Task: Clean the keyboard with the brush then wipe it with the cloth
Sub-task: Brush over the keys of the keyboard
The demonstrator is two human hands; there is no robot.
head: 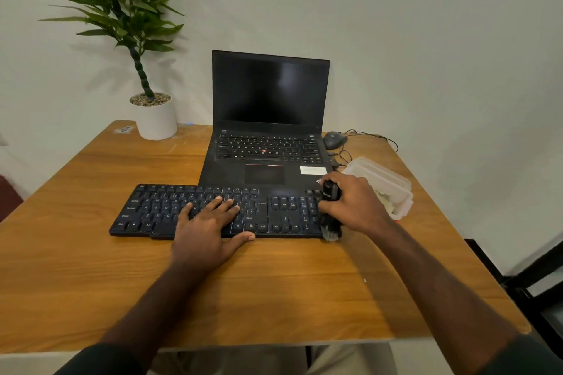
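Right-hand fingers (327, 207) around brush (331, 224) at keyboard's (170, 207) right end

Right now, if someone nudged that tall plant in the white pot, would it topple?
Possibly. The tall leafy plant in the white round pot looks top-heavy, leaning well above its narrow base. The pebbles filling the pot probably add steadying weight, so it might slide on the smooth wooden table first.

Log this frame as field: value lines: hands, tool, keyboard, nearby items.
left hand: flat on keyboard, fingers straight
right hand: grips brush
brush: at keyboard's right end, bristles at front edge
laptop: open behind keyboard, screen dark
plastic container: right of keyboard
mouse: right of laptop
plant pot: back left
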